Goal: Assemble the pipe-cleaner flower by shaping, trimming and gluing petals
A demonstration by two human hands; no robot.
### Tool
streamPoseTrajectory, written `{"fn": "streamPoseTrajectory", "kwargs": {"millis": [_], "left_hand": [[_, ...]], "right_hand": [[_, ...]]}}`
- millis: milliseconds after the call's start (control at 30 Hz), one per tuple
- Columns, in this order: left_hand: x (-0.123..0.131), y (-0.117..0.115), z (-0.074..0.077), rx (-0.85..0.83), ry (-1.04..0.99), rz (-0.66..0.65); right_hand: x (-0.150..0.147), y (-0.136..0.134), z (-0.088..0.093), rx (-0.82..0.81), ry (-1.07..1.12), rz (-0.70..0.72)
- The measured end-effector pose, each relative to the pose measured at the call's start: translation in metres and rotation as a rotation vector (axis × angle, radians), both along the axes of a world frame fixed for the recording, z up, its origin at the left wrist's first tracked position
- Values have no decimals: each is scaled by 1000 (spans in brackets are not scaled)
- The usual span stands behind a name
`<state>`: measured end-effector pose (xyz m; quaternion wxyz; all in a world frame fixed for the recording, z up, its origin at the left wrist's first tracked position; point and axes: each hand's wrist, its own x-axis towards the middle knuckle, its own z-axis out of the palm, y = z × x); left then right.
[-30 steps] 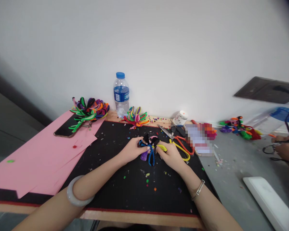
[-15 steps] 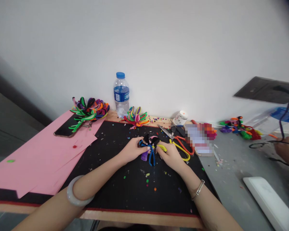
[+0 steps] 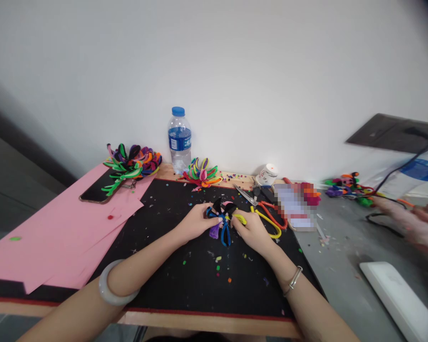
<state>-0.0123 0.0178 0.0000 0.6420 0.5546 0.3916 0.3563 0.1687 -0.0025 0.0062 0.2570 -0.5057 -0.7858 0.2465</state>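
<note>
A pipe-cleaner flower [image 3: 222,221] with blue, black, purple, pink and yellow loops rests on the black mat [image 3: 199,275]. My left hand [image 3: 196,222] pinches its left side, fingers closed on the blue loops. My right hand [image 3: 252,230] grips its right side, fingers closed on the yellow loop. A pale bangle sits on my left wrist and a thin metal bracelet on my right.
Scissors [image 3: 267,213] with yellow and orange handles lie just right of my hands. A water bottle [image 3: 179,139], two finished flower bunches [image 3: 131,164] [image 3: 201,173], a phone [image 3: 99,189] on pink paper [image 3: 57,232] and a tape roll [image 3: 267,175] stand behind. Another person's blurred arm [image 3: 410,223] is at the right.
My hands and the flower have hardly moved. The other person's arm at the right has swung in over the grey table, and the black cable moved with it.
</note>
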Motion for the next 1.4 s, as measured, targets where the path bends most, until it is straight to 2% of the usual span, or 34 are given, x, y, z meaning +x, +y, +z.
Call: {"fn": "streamPoseTrajectory", "kwargs": {"millis": [1400], "left_hand": [[-1,0,-2,9,-11,-12]], "right_hand": [[-2,0,-1,30,-44,-21]]}}
